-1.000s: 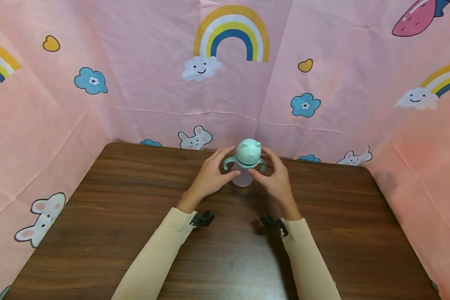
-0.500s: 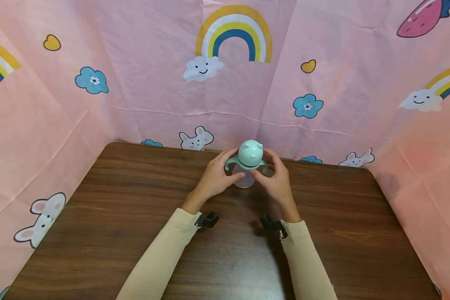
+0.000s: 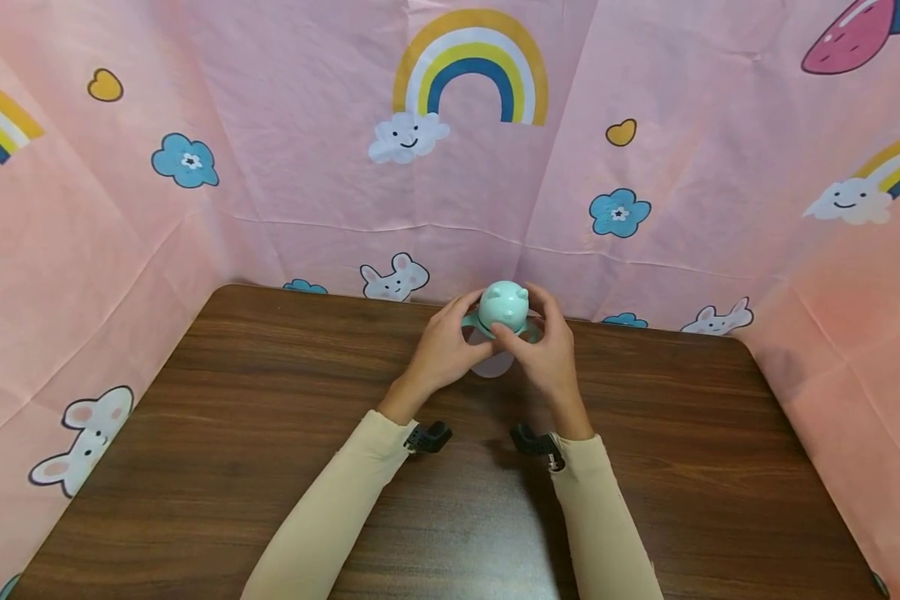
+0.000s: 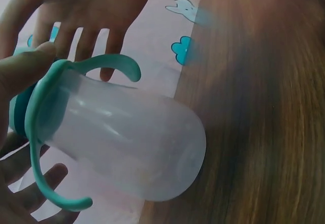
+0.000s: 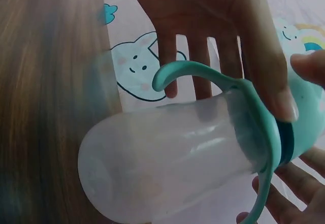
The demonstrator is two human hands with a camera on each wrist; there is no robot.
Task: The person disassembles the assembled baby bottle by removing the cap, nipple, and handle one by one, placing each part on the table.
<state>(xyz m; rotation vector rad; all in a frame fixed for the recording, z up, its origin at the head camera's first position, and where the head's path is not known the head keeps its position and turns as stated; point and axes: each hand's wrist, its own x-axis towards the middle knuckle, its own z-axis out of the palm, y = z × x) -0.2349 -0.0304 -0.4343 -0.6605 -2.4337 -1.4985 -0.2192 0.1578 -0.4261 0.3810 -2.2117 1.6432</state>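
Observation:
A baby bottle with a mint-green animal-shaped cap (image 3: 503,305) stands upright near the table's back edge. Its clear body (image 4: 132,137) and curved mint side handles (image 5: 190,71) show in both wrist views. From the left, my left hand (image 3: 448,342) reaches round the collar, its fingers behind the bottle and its thumb in front. My right hand (image 3: 547,346) holds the cap from the other side, with the thumb on the cap's lower front in the head view. The fingertips behind the bottle are partly hidden.
The brown wood-grain table (image 3: 232,467) extends around the bottle to both sides and towards me. Pink printed cloth (image 3: 307,167) hangs behind it and at both sides, close behind the bottle.
Both hands have closed in on the cap. The left hand has shifted right, and the right thumb has risen from the bottle's collar onto the cap. The bottle keeps nearly the same place.

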